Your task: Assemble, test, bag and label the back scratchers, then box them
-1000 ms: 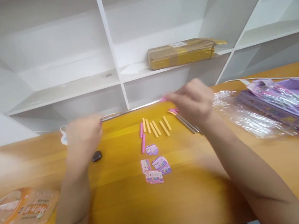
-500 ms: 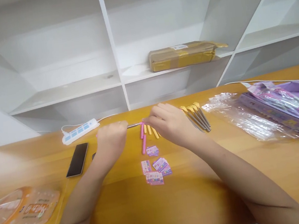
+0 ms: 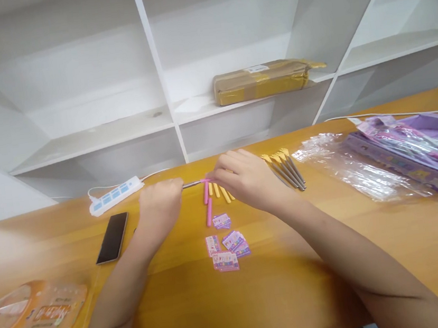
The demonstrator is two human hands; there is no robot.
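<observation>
My left hand [image 3: 160, 199] is closed around one end of a thin metal rod [image 3: 191, 184]. My right hand [image 3: 245, 180] pinches a small pink cap at the rod's other end. Both hands hover just above the orange table [image 3: 373, 251]. Under and beside my right hand lie pink and yellow sticks [image 3: 208, 203]. A bunch of metal rods with gold ends [image 3: 288, 165] lies to the right of that hand. Small pink and purple cards [image 3: 227, 245] lie nearer to me.
A white power strip [image 3: 116, 195] and a black phone [image 3: 113, 244] lie left of my hands. An orange plastic packet [image 3: 35, 314] sits at the near left. Crumpled clear wrap [image 3: 347, 169] and a purple box [image 3: 421, 157] lie at right. White shelves hold a brown parcel [image 3: 260, 80].
My hands came down and together from a spread, raised pose. The rod between them now shows much shorter, and the phone and power strip have come into sight.
</observation>
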